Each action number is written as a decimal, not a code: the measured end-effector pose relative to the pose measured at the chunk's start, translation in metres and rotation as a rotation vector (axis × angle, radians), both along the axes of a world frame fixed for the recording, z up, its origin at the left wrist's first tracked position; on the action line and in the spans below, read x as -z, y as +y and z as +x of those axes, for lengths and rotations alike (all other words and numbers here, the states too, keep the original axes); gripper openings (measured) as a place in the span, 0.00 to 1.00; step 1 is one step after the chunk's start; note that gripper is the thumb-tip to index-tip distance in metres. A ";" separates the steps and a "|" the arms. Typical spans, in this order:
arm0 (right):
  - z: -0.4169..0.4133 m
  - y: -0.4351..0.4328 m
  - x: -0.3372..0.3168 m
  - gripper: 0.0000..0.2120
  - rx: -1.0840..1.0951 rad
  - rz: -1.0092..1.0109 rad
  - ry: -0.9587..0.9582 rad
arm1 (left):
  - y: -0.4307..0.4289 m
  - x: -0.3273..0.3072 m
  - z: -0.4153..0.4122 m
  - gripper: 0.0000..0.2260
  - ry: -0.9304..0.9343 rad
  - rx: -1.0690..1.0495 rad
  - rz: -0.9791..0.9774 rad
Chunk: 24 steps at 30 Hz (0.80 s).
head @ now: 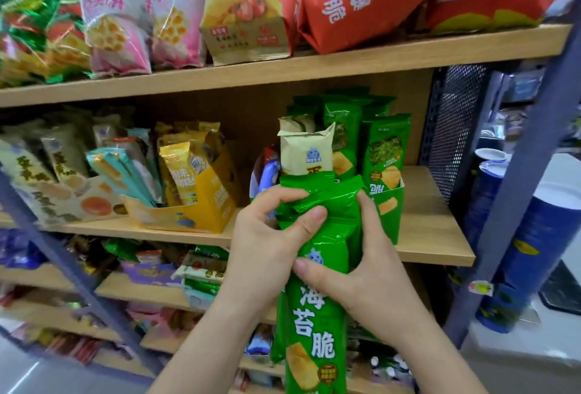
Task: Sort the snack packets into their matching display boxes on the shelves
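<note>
Both hands hold a bundle of green packets (pixel 317 315) upright in front of the middle shelf (pixel 437 236), near its right end. The right hand (pixel 367 268) is curled round the bundle, with the thumb laid across the front and the fingers wrapped round the right side. It seems to carry the weight and keep the packets stacked face to face. The left hand (pixel 270 236) pinches the crinkled top edges between thumb and forefinger, either squaring the tops together or peeling one packet off; I cannot tell which. Just behind the bundle, on the right of the shelf, stands the green display box (pixel 390 208), which holds upright packets of the same green print. I judge this to be the matching home, and the bundle is probably held tall and narrow so it can drop in end-first. A cream packet (pixel 306 154) stands at the left of those green packets, just above the hands. It looks like a stray, since a cream display box (pixel 72 202) sits far to the left, with a yellow display box (pixel 195 211) between. Whether the cream packet stands inside the green box is hidden by the bundle
</note>
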State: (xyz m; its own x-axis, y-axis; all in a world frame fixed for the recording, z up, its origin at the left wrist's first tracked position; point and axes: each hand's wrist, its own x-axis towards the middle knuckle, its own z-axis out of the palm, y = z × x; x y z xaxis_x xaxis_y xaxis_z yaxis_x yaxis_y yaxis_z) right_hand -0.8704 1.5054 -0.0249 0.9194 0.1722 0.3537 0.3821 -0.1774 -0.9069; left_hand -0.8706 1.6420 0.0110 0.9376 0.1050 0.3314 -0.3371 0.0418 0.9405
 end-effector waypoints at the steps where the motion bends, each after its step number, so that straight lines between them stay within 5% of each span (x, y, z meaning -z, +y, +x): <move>1: 0.000 0.000 -0.001 0.42 -0.002 -0.005 -0.009 | 0.001 0.000 0.000 0.08 -0.005 -0.020 0.009; 10: 0.004 0.004 -0.004 0.43 -0.025 -0.075 -0.026 | 0.021 0.002 0.002 0.06 0.046 -0.060 -0.073; 16: 0.033 -0.005 -0.039 0.26 0.209 -0.031 -0.138 | 0.054 -0.005 0.009 0.07 0.076 0.007 -0.114; 21: 0.076 -0.004 -0.076 0.24 0.277 -0.417 -0.168 | 0.075 0.003 0.015 0.07 0.096 0.041 -0.040; 24: 0.088 0.002 -0.080 0.26 0.198 -0.434 -0.099 | 0.081 0.001 0.021 0.07 0.084 0.069 -0.025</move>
State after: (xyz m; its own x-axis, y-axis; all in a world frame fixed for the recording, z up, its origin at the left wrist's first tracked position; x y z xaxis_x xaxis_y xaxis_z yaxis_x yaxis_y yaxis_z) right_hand -0.7825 1.5071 0.0550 0.9151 0.1482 0.3750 0.3831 -0.6095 -0.6941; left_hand -0.8498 1.7230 0.0103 0.9672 0.0471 0.2497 -0.2529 0.0862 0.9636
